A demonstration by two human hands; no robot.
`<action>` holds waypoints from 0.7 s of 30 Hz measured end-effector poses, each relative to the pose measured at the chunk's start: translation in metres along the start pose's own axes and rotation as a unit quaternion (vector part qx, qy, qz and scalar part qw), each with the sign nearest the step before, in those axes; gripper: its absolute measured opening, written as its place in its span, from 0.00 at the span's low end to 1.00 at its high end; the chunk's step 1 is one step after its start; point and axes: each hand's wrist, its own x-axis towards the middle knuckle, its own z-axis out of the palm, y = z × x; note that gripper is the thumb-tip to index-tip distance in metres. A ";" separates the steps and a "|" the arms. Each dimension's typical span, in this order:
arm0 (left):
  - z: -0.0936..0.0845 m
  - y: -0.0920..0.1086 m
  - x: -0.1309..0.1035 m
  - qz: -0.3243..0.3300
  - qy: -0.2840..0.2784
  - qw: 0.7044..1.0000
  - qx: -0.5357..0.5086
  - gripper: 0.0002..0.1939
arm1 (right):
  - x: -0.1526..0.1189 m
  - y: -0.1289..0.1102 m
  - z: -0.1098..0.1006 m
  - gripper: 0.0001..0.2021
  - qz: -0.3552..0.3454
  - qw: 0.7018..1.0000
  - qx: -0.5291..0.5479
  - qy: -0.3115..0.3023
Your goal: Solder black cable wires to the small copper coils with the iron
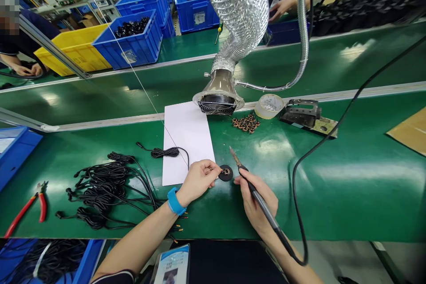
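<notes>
My left hand (198,180), with a blue wristband, pinches a thin wire end against a small black disc (226,173) that carries a copper coil and lies on the green bench. My right hand (258,202) grips a soldering iron (253,191) like a pen, its tip raised just right of the disc and pointing away. A bundled black cable (165,152) lies on a white paper sheet (187,140) beside my left hand.
A fume-extraction hood (218,100) on a silver duct hangs over the paper's far edge. A pile of small copper coils (246,123), a tape roll (269,105) and a metal stand (304,114) lie behind. Black cables (103,186) and red pliers (31,206) are left. Other people work beyond the conveyor.
</notes>
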 end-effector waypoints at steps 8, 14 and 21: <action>0.001 -0.002 -0.002 0.034 -0.012 0.999 0.020 0.13 | 0.019 -0.003 0.018 0.26 -0.035 0.996 -0.027 -0.078; -0.002 -0.001 -0.004 0.060 -0.024 0.997 0.033 0.14 | 0.020 -0.002 0.024 0.29 -0.063 0.993 -0.043 -0.089; -0.003 0.001 -0.005 0.046 -0.044 0.997 0.032 0.12 | 0.012 -0.004 0.023 0.29 -0.064 0.995 -0.071 -0.040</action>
